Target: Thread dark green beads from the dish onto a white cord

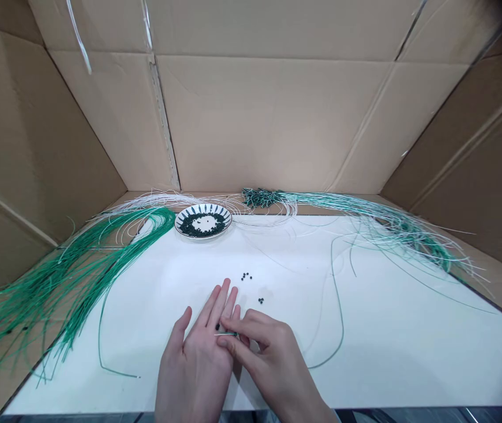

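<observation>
My left hand (202,346) lies open, palm up, fingers stretched out. A small black bead (217,326) rests on it near the base of the fingers. Thumb and forefinger of my right hand (268,346) pinch the end of a green cord (341,320), just above the left palm. A thin white tip sticks out leftward from the pinch, close to the bead. From behind the right hand the cord curves away over the white board. Beyond the fingertips lie a few loose beads (246,276) and another small cluster of beads (260,301).
A striped plate (203,237) of black beads stands at the back. Bundled green cords (114,247) spread along the left edge of the white board (401,352). Green-and-white strands (343,201) with a dark knotted end lie along the back right. Cardboard walls (268,123) enclose three sides.
</observation>
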The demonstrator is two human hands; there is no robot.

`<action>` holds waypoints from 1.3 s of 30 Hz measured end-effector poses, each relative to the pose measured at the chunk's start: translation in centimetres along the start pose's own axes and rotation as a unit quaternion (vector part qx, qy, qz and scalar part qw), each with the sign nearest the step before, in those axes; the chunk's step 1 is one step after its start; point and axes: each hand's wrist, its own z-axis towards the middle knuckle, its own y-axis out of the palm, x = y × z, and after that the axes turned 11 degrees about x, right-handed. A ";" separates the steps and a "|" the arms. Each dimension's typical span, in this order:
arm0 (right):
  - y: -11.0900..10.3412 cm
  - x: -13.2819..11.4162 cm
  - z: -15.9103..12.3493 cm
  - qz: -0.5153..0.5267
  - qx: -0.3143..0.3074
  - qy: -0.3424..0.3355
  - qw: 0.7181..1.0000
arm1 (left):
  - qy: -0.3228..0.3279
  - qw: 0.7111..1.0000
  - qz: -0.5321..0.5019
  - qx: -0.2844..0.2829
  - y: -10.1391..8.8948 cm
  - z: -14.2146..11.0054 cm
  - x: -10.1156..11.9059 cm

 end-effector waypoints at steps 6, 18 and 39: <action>0.7 0.0 0.0 0.034 0.030 -0.013 0.999 | 0.059 0.998 0.000 -0.022 -0.3 -0.7 0.5; 0.9 -0.7 -0.2 0.038 0.036 0.008 0.999 | -0.102 0.959 -0.242 -0.110 -1.3 -0.4 0.6; -0.7 -0.8 0.1 -0.096 -0.081 -0.099 0.987 | -0.058 0.971 -0.155 -0.173 -2.2 0.7 -1.0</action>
